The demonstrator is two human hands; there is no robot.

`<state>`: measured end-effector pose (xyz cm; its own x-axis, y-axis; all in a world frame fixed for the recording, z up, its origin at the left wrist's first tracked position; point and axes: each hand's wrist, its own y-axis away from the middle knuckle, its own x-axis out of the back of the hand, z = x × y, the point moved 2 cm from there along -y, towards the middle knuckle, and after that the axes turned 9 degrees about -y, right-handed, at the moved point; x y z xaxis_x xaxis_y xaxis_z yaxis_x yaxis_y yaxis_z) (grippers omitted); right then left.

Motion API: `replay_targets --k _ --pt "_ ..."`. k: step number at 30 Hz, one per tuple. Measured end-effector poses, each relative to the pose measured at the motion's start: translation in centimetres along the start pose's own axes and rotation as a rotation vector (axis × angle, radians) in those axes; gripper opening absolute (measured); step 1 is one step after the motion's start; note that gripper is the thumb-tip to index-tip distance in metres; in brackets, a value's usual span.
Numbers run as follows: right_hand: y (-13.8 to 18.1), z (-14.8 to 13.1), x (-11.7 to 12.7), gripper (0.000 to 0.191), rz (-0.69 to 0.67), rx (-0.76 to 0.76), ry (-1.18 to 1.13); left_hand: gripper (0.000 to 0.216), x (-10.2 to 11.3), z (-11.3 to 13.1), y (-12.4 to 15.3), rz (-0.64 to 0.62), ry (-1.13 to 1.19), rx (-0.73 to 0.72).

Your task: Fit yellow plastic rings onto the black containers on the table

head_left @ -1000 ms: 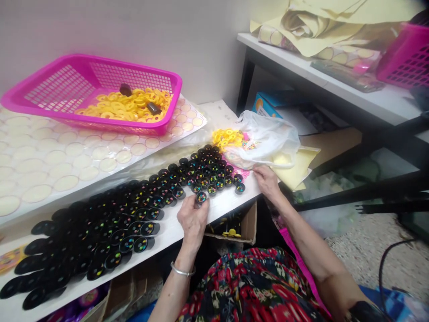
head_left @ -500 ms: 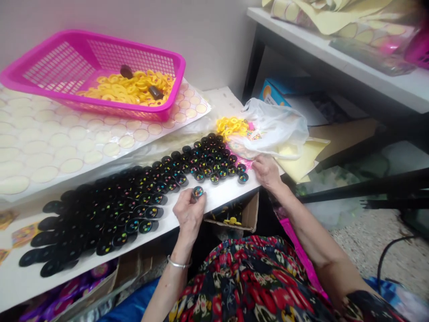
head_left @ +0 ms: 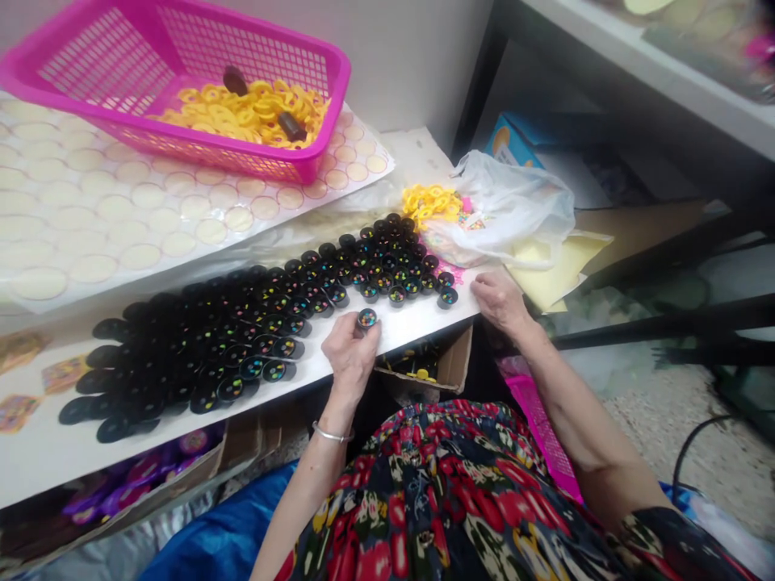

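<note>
– Shifted leftward since the earlier frame: one small, round black cup (head_left: 366, 319) of multicoloured bits, now apart from the massed black cups (head_left: 260, 315), near the white tabletop's (head_left: 417, 321) front edge.
– And the grip?
– Left hand (head_left: 351, 353): thumb and fingers pinch that cup. Right hand (head_left: 502, 303): fingertips bunched beside small bright-pink pieces (head_left: 454, 273); contents, if any, cannot be told.

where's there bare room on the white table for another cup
The front strip of the white table between the left hand and right hand; also its near left end, before the colourful cards. Black cups crowd the middle.
</note>
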<state>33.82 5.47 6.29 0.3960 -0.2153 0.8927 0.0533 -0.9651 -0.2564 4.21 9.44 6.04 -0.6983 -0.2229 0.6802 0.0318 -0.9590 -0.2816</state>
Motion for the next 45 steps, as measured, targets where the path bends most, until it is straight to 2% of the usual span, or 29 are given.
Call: replay_targets --k 4,6,9,12,14,15,17,19,22,25,27,40,43,45 --pt "-0.3 0.6 -0.2 0.019 0.126 -0.155 -0.193 0.02 0.3 -0.2 -0.1 -0.05 0.047 -0.021" --pt "-0.6 1.0 -0.2 0.016 0.125 -0.206 -0.238 0.019 0.4 -0.3 -0.1 -0.076 0.072 -0.049" --pt "-0.8 0.8 0.3 0.014 0.101 -0.193 -0.242 0.016 0.5 -0.4 0.2 -0.09 0.085 -0.068" --pt "-0.6 -1.5 1.5 0.013 0.226 -0.165 -0.21 0.014 0.7 -0.4 0.5 -0.113 0.101 -0.084" --pt "-0.6 -4.5 2.5 0.011 0.363 -0.131 -0.234 0.012 0.8 -0.4 0.7 -0.123 0.099 -0.107" --pt "-0.6 -6.5 2.7 0.01 0.38 -0.105 -0.275 0.01 0.9 -0.4 0.7 -0.122 0.094 -0.118" --pt "-1.2 -10.7 2.4 0.009 0.292 -0.03 -0.388 0.009 0.9 -0.3 0.8 -0.114 0.082 -0.132" --pt "-2.0 -14.4 1.1 0.012 0.128 0.083 -0.51 0.008 0.9 -0.4 0.8 -0.102 0.072 -0.136" --pt "-3.3 -17.3 -1.6 0.018 -0.021 0.194 -0.545 0.007 0.7 -0.4 0.9 -0.101 0.054 -0.156" --pt "-4.0 -17.7 -3.6 0.022 -0.095 0.218 -0.471 0.007 0.7 -0.5 1.0 -0.113 0.036 -0.177" --pt "-4.2 -17.6 -4.1 0.023 -0.127 0.223 -0.426 0.006 0.7 -0.5 1.1 -0.118 0.03 -0.18" --pt "-5.3 -19.0 -4.2 0.016 -0.25 0.22 -0.13 0.011 0.7 -1.2 0.6 -0.137 0.1 -0.169" --pt "-5.5 -18.9 -3.6 0.015 -0.294 0.237 -0.161 0.01 0.7 -1.2 0.4 -0.131 0.075 -0.179" --pt "-6.1 -18.2 -2.7 0.014 -0.323 0.252 -0.294 0.008 0.7 -1.2 0.4 -0.11 0.048 -0.189"
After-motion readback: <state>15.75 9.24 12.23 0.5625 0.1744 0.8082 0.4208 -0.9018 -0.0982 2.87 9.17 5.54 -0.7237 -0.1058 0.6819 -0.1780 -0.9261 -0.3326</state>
